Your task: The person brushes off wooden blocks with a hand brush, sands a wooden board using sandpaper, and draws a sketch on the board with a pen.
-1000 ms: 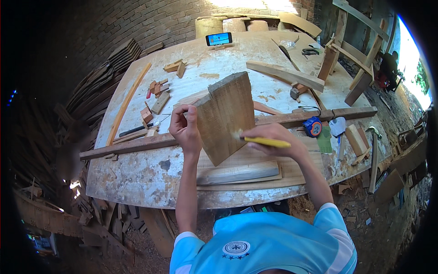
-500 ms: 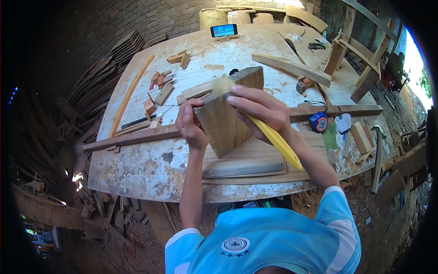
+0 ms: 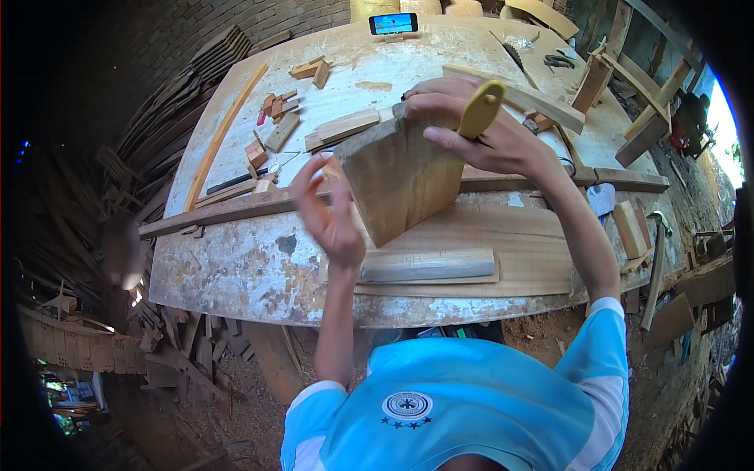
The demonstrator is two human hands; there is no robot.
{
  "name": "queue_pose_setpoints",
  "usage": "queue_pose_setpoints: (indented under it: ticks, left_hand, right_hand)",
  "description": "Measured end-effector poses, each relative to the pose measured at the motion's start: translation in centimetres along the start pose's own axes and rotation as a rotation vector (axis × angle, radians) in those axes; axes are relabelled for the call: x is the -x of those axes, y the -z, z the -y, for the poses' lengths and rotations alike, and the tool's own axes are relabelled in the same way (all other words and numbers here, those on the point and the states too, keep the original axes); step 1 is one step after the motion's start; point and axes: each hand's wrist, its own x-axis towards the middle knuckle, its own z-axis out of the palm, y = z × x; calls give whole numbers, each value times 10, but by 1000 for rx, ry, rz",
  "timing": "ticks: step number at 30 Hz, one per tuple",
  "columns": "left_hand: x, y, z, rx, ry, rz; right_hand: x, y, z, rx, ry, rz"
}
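A thick wooden board (image 3: 404, 184) stands tilted on its edge over the bench. My right hand (image 3: 506, 145) lies across its upper right edge. It holds a brush by its yellow handle (image 3: 481, 110), whose end sticks up between thumb and fingers. The brush's bristles are hidden behind the hand. At the board's left edge my left hand (image 3: 334, 224) is open, its fingers apart and slightly blurred. Beneath the board lie a wide flat plank (image 3: 530, 243) and a greyish wood piece (image 3: 428, 265).
A long wooden bar (image 3: 228, 213) crosses the worn bench (image 3: 236, 271). Small wood blocks (image 3: 275, 106) lie at the left. A phone (image 3: 393, 23) stands at the far edge. On the right are a hammer (image 3: 660, 235), pliers (image 3: 558, 60) and a long timber (image 3: 518, 100).
My left hand has come off the board's edge. My right hand has moved over the board's top, and the brush handle has swung from pointing down towards me to pointing up.
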Motion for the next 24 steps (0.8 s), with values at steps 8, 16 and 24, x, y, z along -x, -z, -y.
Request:
queue_pose_setpoints:
  ticks: [8,16,24]
  left_hand:
    - [73,42,-17,-501,-349,831]
    - [77,42,0,-631,-229,1043]
    - [68,117,10,-858,-212,988]
  right_hand:
    - [-47,9,18,246,-159,471]
    - [-29,-4,11,145,-111,304]
    - [42,28,53,148,-56,120]
